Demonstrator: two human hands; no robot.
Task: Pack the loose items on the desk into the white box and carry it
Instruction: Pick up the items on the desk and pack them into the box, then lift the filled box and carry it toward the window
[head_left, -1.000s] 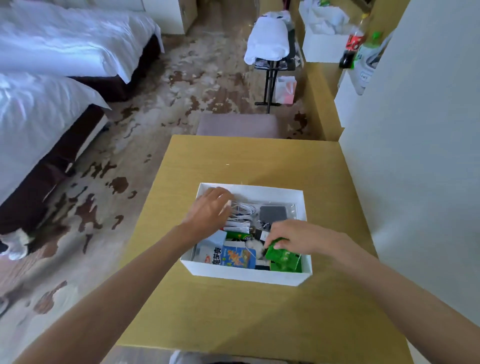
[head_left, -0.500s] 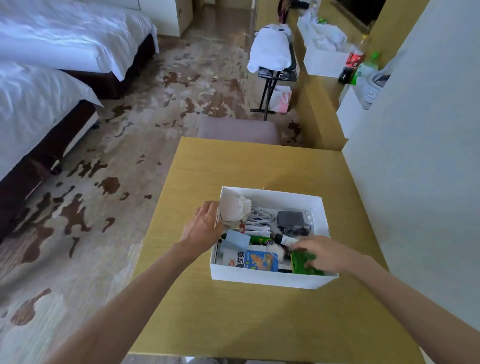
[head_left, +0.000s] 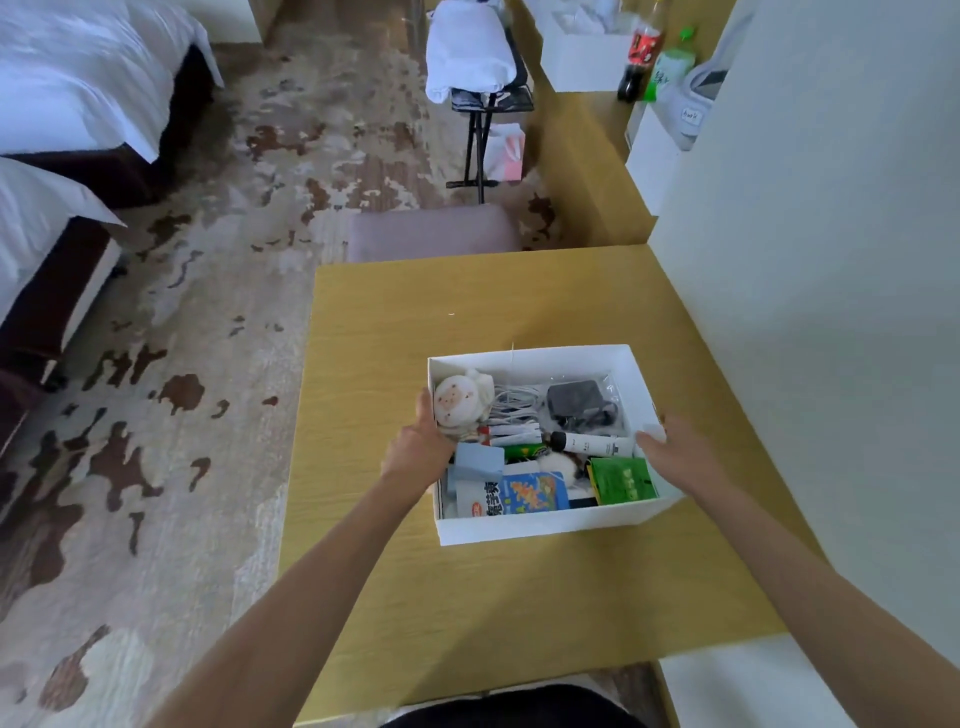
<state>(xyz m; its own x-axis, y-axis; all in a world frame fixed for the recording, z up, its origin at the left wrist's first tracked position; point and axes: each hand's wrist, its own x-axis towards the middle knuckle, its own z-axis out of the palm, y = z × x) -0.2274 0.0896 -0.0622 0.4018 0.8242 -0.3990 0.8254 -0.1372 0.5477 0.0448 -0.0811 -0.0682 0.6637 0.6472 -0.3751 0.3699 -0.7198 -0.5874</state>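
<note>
Your left hand (head_left: 418, 449) grips the left wall of the packed white box (head_left: 540, 526) on the desk (head_left: 467, 597), while your right hand (head_left: 678, 454) meets the opposite wall, finger curl unclear, likely for a level lift.

The yellow wood-grain worktop (head_left: 467, 597) carries a white box (head_left: 545, 525) showing a green packet (head_left: 623, 480), a blue-and-orange printed packet (head_left: 535, 493), a pale blue carton (head_left: 480, 462), a dark grey charger (head_left: 574, 397) and white cables (head_left: 514, 402), beside beige carpet (head_left: 182, 364) blotched brown.

table (head_left: 467, 322): matt yellow wood-grain laminate. white box (head_left: 545, 525): smooth matt cardboard. Plush toy (head_left: 457, 402): fuzzy cloth. Green packet (head_left: 623, 480): glossy.
</note>
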